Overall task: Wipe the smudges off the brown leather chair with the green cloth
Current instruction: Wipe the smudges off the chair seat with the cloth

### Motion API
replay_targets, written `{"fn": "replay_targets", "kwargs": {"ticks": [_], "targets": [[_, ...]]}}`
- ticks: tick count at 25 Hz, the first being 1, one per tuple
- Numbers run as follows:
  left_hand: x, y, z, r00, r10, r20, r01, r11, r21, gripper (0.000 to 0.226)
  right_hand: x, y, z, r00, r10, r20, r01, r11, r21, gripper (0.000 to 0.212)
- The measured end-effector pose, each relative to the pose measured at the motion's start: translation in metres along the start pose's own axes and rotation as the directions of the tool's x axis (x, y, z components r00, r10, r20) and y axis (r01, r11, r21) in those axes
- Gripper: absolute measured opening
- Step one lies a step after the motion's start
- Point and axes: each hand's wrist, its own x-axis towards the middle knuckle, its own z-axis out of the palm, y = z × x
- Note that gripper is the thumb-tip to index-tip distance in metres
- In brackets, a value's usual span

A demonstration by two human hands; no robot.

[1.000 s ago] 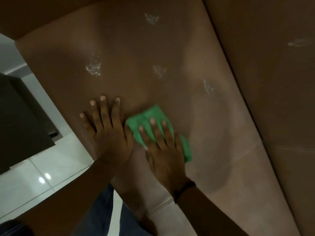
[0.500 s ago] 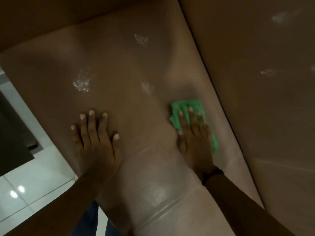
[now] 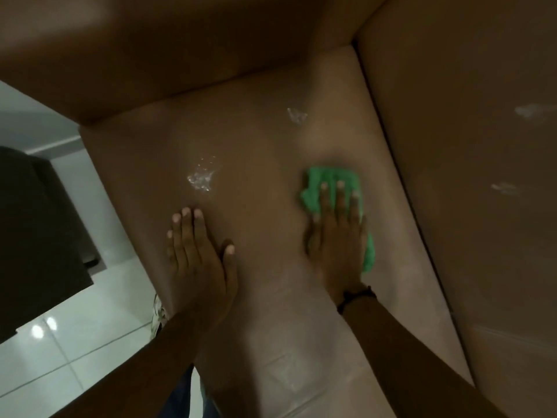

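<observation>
The brown leather chair seat (image 3: 256,164) fills the middle of the view. My right hand (image 3: 337,233) presses flat on the green cloth (image 3: 331,179), which lies on the right part of the seat near the armrest. My left hand (image 3: 196,251) rests flat on the seat near its left edge, fingers spread, holding nothing. A white smudge (image 3: 202,178) sits just beyond my left fingertips. Another smudge (image 3: 297,115) lies farther back. Fainter smudges (image 3: 530,111) mark the right armrest, one lower smudge (image 3: 505,188) among them.
The chair back (image 3: 180,55) rises at the top and the wide armrest (image 3: 482,206) runs down the right. White glossy floor tiles (image 3: 75,342) show at the left, beside a dark piece of furniture (image 3: 33,236).
My right hand slid the green cloth from beside my left hand rightward and farther back across the seat. Two smudges in the seat's middle are gone. My left hand stayed flat.
</observation>
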Motion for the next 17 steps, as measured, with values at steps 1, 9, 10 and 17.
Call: {"fn": "replay_targets", "kwargs": {"ticks": [1, 9, 10, 17], "targets": [[0.012, -0.004, 0.002, 1.000, -0.024, -0.019, 0.024, 0.999, 0.031, 0.080, 0.025, -0.013, 0.003, 0.994, 0.104, -0.044, -0.103, 0.994, 0.031, 0.062], [0.025, -0.014, -0.005, 0.999, -0.041, -0.001, 0.041, 0.996, 0.082, 0.089, -0.057, -0.029, 0.000, 0.990, -0.108, 0.087, 0.112, 0.993, -0.035, 0.062], [0.029, -0.018, -0.008, 0.998, -0.059, -0.006, 0.060, 0.992, 0.115, 0.091, -0.044, -0.040, -0.001, 0.996, -0.025, 0.082, 0.027, 1.000, -0.016, 0.064], [0.027, -0.039, 0.010, 0.999, -0.005, -0.034, 0.012, 0.978, 0.209, 0.092, 0.078, -0.169, 0.031, 0.940, -0.333, -0.080, 0.337, 0.940, 0.051, 0.058]]}}
